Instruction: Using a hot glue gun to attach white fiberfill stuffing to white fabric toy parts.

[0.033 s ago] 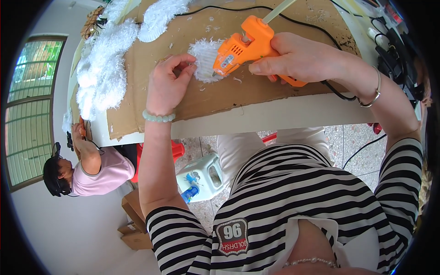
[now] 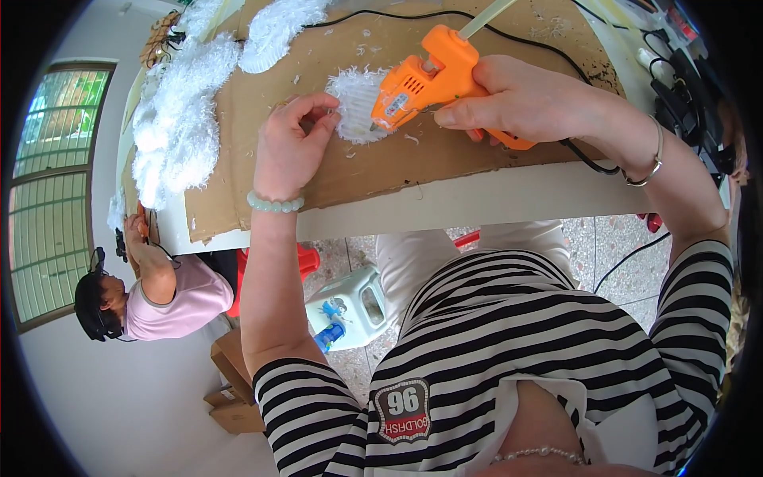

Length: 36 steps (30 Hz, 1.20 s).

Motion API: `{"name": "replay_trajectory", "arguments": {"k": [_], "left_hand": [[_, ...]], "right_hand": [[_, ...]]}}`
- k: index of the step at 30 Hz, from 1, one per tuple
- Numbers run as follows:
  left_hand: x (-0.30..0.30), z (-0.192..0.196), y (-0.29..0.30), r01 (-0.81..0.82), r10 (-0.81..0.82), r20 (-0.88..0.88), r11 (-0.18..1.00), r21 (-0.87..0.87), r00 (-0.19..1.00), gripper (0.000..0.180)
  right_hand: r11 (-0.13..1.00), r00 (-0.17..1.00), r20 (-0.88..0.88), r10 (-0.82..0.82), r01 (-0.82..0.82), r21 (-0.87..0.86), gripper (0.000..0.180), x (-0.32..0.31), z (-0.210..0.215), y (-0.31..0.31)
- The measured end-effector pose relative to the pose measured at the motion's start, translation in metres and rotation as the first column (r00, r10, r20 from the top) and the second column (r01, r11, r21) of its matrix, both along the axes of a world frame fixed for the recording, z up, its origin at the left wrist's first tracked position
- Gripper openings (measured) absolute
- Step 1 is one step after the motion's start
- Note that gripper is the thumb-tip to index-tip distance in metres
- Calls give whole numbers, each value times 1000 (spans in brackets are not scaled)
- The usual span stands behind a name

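A small white piece with a ribbed face and a fluffy fringe (image 2: 358, 97) lies on a brown cardboard sheet (image 2: 262, 119). My left hand (image 2: 292, 143) pinches its left edge between thumb and fingertips. My right hand (image 2: 520, 99) grips an orange hot glue gun (image 2: 421, 83) by its handle, which the hand partly hides. The gun's nozzle points down at the lower right part of the white piece; whether it touches cannot be made out. A pale glue stick (image 2: 486, 16) juts from the gun's back end.
Heaped white fluffy pieces (image 2: 179, 119) cover the cardboard's left side, with another white fluffy piece (image 2: 278, 32) beside them. A black cord (image 2: 548, 48) crosses the far side. Dark gear (image 2: 687, 95) crowds the right. A person in pink (image 2: 171, 298) works at the left; a pale stool (image 2: 350, 306) stands below.
The glue gun and my right hand have shifted very slightly to the right. My left hand and the white piece stay in place.
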<state>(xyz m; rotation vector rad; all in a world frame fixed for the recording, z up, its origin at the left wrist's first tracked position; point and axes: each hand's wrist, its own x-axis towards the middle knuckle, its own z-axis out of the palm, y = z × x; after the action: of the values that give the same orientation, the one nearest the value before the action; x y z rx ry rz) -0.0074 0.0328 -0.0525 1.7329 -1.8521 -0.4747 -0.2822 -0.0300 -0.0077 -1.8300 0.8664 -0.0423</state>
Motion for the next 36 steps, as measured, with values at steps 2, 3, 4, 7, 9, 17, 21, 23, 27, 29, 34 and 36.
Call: {"name": "replay_trajectory", "arguments": {"k": [2, 3, 4, 7, 9, 17, 21, 23, 27, 29, 34, 36], "left_hand": [[2, -2, 0, -7, 7, 10, 1000, -1, 1000, 15], [4, -4, 0, -17, 17, -40, 1000, -16, 999, 16], [5, -4, 0, -29, 26, -90, 999, -30, 996, 17], [3, -2, 2, -47, 43, -121, 999, -25, 992, 20], [3, -2, 3, -48, 45, -125, 999, -22, 991, 20], [1, -1, 3, -65, 59, -112, 997, -48, 992, 21], [2, -4, 2, -66, 60, -123, 997, -47, 991, 23], [2, -4, 2, -61, 55, -116, 997, -48, 992, 24], [1, -5, 3, -65, 58, -112, 996, -57, 992, 25], [0, -5, 2, -59, 53, -97, 996, -63, 994, 25], [1, -5, 3, -51, 43, -127, 997, -58, 991, 25], [1, -3, 7, -62, 51, -191, 996, -57, 980, 25]], "right_hand": [[1000, 999, 44, -16, 16, 2, 36, -4, 0, -1], [999, 995, 90, -32, 31, 6, 36, -5, 0, -2], [999, 995, 91, -33, 33, 5, 36, -4, 0, -2], [999, 987, 157, -39, 37, 17, 37, 1, -4, -2], [1000, 995, 96, -7, 10, -29, 38, 8, -3, -1], [997, 999, 47, 20, -17, -72, 42, 27, -9, -4], [995, 998, 69, 9, -1, -103, 44, 29, -11, -6], [995, 999, 50, 6, -1, -101, 43, 26, -7, -5], [996, 999, 48, 8, -4, -86, 43, 19, 1, 0], [996, 998, 62, 18, -13, -88, 42, 20, 1, 0], [994, 998, 58, 26, -19, -108, 39, 22, -3, -5], [995, 978, 207, -3, 24, -99, 36, 20, -10, -9]]}}
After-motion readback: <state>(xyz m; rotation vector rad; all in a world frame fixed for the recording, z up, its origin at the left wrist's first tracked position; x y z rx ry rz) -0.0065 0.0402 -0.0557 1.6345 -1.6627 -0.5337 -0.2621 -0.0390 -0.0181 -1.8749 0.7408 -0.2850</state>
